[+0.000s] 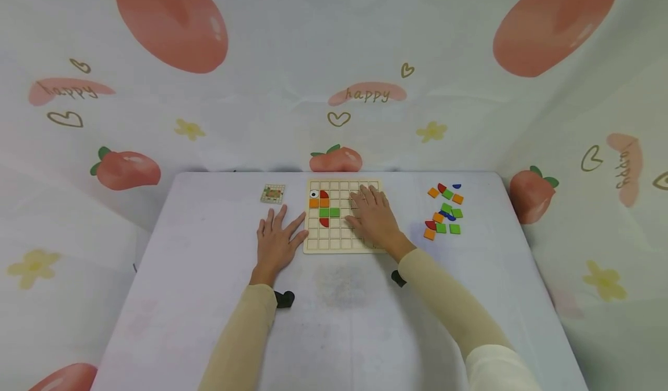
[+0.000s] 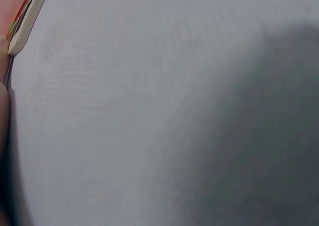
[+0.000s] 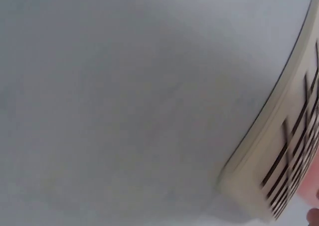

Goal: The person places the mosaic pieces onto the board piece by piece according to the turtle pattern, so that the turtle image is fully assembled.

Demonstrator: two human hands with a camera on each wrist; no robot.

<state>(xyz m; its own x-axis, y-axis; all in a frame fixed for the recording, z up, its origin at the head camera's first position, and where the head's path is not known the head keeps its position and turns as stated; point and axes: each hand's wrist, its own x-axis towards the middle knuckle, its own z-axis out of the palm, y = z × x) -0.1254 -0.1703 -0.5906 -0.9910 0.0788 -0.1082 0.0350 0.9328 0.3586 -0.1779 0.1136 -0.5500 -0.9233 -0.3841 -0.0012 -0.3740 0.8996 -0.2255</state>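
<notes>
A wooden grid board (image 1: 339, 243) lies on the table, with tiles at its left side: a white eye tile (image 1: 314, 194), orange squares (image 1: 319, 203), green squares (image 1: 329, 212) and red quarter-rounds (image 1: 324, 223) above and below them. My right hand (image 1: 377, 217) lies over the board's right part, fingers extended and spread, hiding the cells beneath. My left hand (image 1: 276, 240) rests on the table with spread fingers, thumb right beside the board's left edge. The board's corner (image 2: 20, 41) shows in the left wrist view, and its grooved edge (image 3: 264, 161) in the right wrist view.
Loose orange, green, red and blue tiles (image 1: 440, 228) lie scattered right of the board. A small pattern card (image 1: 273, 194) is at the board's upper left, beyond the left fingertips. A printed cloth (image 1: 292, 60) hangs behind the table's back edge.
</notes>
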